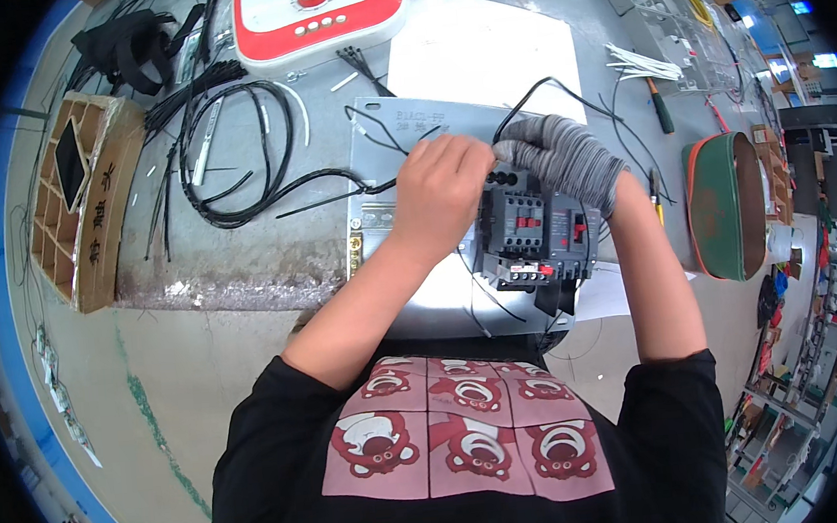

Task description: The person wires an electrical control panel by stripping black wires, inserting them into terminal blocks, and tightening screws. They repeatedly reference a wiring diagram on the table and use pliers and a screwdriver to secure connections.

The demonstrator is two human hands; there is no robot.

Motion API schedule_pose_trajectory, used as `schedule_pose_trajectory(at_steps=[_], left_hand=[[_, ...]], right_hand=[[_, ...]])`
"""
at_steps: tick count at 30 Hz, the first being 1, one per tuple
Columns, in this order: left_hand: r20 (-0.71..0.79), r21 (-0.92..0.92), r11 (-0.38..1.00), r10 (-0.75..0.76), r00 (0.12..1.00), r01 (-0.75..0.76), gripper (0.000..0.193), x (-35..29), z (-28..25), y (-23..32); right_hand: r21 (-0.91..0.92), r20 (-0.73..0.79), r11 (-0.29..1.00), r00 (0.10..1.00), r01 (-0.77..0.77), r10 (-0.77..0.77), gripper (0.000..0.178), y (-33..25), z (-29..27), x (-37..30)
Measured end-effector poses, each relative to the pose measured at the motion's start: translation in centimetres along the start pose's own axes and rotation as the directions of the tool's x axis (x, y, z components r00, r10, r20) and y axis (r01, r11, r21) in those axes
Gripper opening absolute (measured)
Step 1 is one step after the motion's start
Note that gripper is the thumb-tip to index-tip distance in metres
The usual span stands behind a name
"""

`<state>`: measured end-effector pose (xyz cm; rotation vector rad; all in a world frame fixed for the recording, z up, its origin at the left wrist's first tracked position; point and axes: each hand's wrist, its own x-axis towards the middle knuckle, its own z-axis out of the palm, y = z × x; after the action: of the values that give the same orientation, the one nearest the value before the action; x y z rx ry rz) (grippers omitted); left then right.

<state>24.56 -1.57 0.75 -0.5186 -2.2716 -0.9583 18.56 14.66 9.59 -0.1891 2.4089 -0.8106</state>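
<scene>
Left hand (444, 189) — fingertips hidden, grip unclear

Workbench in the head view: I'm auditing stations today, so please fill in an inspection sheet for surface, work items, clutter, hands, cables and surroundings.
Surface: grey workbench, stained along its near edge.
Work items: metal plate bearing dark electrical components.
Clutter: red-and-white appliance, wooden box, green-handled screwdriver.
Hands: bare left hand and gloved right hand, close together over the plate; grip unclear.
Cables: coiled black cables left of the plate.
Surroundings: green bin and shelving, right.
</scene>
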Motion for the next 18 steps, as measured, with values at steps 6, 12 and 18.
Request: schedule_pose_trajectory(at_steps=[6, 12, 18], left_hand=[[-0.055, 0.016, 0.999, -0.03, 0.998, 0.031, 0.021, -1.3, -5.2, -0.6], [0.734, -0.276, 0.462, -0.465, 0.495, 0.843, 0.037, 1.2, -4.9, -6.2], [0.828, -0.403, 0.104, -0.381, 0.411, 0.909, 0.028, 2.0, -3.0, -6.6]], right_hand=[[0.258, 0.024, 0.966, 0.999, 0.022, -0.029, 0.025, 3.3, 1.0, 1.7], [0.244, 0.063, 0.97, 0.998, -0.001, -0.014, 0.025, 2.8, 0.9, 2.3], [0.211, 0.028, 0.977, 0.999, -0.022, 0.016, 0.029, 3.3, 1.9, 2.5]])
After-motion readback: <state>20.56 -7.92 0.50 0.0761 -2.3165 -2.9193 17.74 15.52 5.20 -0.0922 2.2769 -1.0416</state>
